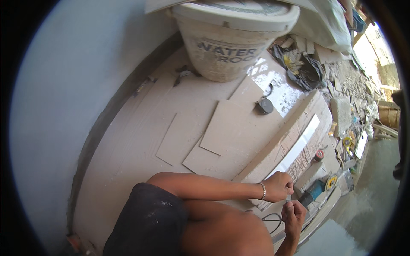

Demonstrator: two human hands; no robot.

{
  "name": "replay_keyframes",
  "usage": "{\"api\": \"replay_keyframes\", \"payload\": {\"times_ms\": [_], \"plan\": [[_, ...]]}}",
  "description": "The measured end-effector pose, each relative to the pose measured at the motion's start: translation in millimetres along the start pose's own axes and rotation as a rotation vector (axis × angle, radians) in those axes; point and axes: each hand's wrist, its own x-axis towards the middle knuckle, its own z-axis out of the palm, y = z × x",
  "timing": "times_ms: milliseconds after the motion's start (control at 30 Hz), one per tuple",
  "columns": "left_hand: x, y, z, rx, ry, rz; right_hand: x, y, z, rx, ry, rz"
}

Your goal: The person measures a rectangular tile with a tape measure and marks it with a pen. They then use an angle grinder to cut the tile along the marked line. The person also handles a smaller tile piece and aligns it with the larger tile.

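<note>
My left hand, with a bracelet at its wrist, reaches across from the left, its fingers closed in a pinch. Just below it, my right hand is also closed, thumb pressed against its fingers. Between the two hands shows a small pale flat piece, too small to name. Beside the hands lies a teal angle grinder with a yellow disc. A long white strip rests on a rough, dusty block beyond my left hand. A dark looped cable lies left of my right hand.
Beige tiles lie on the dusty floor ahead. A large lidded bucket stands at the far side, near the pale wall. A black round object and a red-and-black roll lie nearby. Rubble covers the far right.
</note>
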Motion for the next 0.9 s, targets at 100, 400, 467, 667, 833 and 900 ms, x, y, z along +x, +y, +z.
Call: {"api": "replay_keyframes", "payload": {"times_ms": [100,400,467,667,833,900], "plan": [[-1.6,-3.1,-20.7,0.008,-0.020,0.012,6.1,2.7,8.4,0.029,-0.022,0.000],[-65.1,-55.5,-147.3,0.967,0.670,-0.395,-13.8,38.1,2.2,0.068,0.169,0.171],[-77.6,-69.7,-154.9,0.939,0.685,-0.468,-9.9,46.8,-7.3,-0.076,0.099,0.188],[-79.0,-93.9,-161.7,0.807,0.692,-0.403,19.4,74.6,-36.3,-0.976,-0.037,-0.635],[-119.0,-96.2,-214.0,0.798,1.037,-0.235,41.2,76.7,-44.2,-0.988,-0.080,-0.538],[-162.9,-101.5,-263.7,0.887,1.221,-0.409,40.8,77.4,-45.1,-0.998,-0.064,-0.538]]}}
